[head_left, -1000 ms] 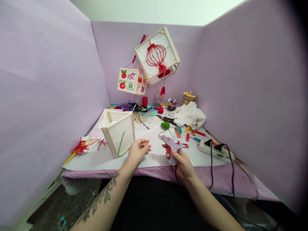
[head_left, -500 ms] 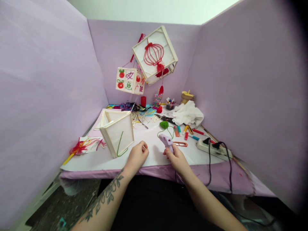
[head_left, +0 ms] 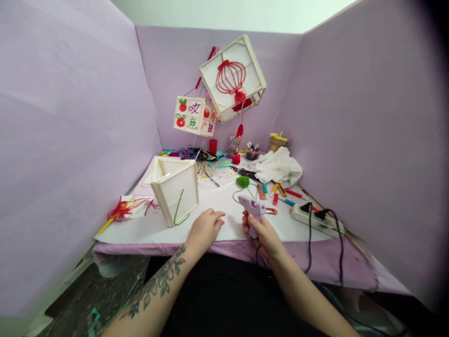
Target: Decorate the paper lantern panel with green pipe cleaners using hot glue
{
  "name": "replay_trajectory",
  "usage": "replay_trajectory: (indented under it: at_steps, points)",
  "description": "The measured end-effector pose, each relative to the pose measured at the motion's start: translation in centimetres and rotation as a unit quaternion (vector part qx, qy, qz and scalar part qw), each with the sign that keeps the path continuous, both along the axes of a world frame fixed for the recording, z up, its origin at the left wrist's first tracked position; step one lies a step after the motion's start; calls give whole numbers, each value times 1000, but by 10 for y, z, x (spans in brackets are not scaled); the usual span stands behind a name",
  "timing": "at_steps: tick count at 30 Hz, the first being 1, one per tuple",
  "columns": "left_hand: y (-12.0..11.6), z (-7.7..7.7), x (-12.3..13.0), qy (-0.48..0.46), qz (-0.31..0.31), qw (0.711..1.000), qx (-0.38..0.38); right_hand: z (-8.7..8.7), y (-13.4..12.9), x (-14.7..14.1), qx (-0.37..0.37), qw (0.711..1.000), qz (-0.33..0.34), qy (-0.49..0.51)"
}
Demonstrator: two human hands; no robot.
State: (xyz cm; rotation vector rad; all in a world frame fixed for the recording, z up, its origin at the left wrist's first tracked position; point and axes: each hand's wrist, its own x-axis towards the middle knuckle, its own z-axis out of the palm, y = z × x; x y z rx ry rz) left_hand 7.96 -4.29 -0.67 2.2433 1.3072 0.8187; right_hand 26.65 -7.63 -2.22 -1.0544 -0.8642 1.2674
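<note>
Partly decorated, a pale frame (head_left: pixel 188 187) bears one green strand (head_left: pixel 178 205), its panel otherwise plain, as right-hand (head_left: pixel 268 238) fingers grip a glue gun (head_left: pixel 258 206); left-hand (head_left: pixel 204 231) fingers bend, contents unclear.

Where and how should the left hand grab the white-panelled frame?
I'd pinch the white-panelled frame high on its right upright strip, left hand coming from the right: the strip looks slim, and the green yarn runs lower. The right hand holds the glue gun.

on the white-covered table (head_left: pixel 140 231): pale frame (head_left: pixel 183 199), green yarn (head_left: pixel 242 181), markers (head_left: pixel 293 193), white cloth (head_left: pixel 280 167), power strip (head_left: pixel 298 214).
</note>
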Motion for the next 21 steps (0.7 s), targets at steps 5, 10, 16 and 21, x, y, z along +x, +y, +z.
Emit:
replay_trajectory:
  at_steps: [5, 10, 16, 21]
  points:
    - [-29, -8, -52, -131, 176, 954, 203, 0, -4, 6, 4, 1000, -16, 7]
    - [-13, -15, -116, -129, 337, 916, 174, -1, -2, -3, 13, 999, -17, 37]
    - [3, -7, -117, -10, 269, 951, 152, -4, -4, -11, 17, 1000, -8, 3]
    - [2, -5, -106, 82, 291, 936, 181, -8, -6, -11, 23, 1000, 6, -8]
